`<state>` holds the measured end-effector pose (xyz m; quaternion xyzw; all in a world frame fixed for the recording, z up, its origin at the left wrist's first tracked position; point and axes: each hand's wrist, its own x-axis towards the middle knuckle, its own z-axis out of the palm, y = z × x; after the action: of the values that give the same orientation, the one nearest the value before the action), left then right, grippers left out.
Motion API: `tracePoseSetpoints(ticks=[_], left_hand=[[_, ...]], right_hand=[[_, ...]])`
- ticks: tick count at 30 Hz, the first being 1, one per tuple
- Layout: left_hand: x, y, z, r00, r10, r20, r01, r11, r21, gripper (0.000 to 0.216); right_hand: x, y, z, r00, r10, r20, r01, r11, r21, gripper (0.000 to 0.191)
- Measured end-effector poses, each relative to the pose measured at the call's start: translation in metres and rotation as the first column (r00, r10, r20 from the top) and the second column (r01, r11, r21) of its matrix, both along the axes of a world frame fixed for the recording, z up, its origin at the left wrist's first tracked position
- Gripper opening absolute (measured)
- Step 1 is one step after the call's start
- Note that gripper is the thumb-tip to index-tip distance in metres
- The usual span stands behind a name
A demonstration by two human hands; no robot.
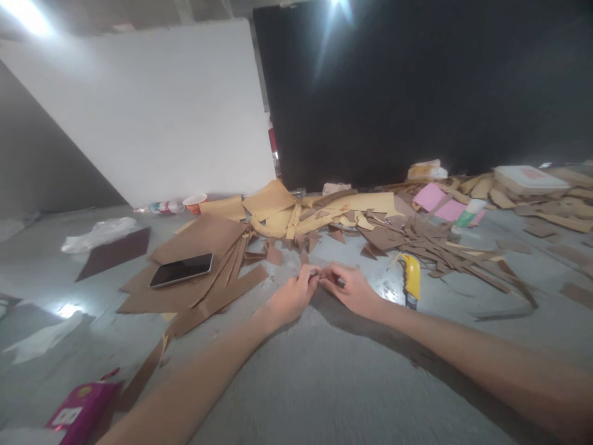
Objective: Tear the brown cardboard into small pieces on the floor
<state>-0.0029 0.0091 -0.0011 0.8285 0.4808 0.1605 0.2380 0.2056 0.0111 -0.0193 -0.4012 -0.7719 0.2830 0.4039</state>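
My left hand [296,293] and my right hand [349,289] meet fingertip to fingertip just above the grey table. Both are closed in a pinch on a small brown piece [320,276], which the fingers mostly hide; it looks like cardboard or stiff paper. Right of my right hand lies a yellow utility knife [411,277]. Beyond my fingers are brown triangular scraps [274,254]. To the left, a black-screened phone [181,271] rests on stacked brown sheets [199,238].
A heap of thin brown strips [430,244] spreads at the right, near a green-and-white glue stick [470,213] and pink paper [438,201]. Tan pieces [271,204], a paper cup [194,202] and a plastic bottle [165,207] line the back. A magenta packet [86,411] lies front left.
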Motion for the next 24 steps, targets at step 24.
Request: tracePoseSetpoints(ticks=[24], left_hand=[[0.001,0.005,-0.005,0.989,0.033,0.145,-0.039,0.998,0.039,0.041]], right_hand=[[0.005,0.013,-0.009,0.975,-0.159,-0.156,0.127,0.971,-0.202,0.035]])
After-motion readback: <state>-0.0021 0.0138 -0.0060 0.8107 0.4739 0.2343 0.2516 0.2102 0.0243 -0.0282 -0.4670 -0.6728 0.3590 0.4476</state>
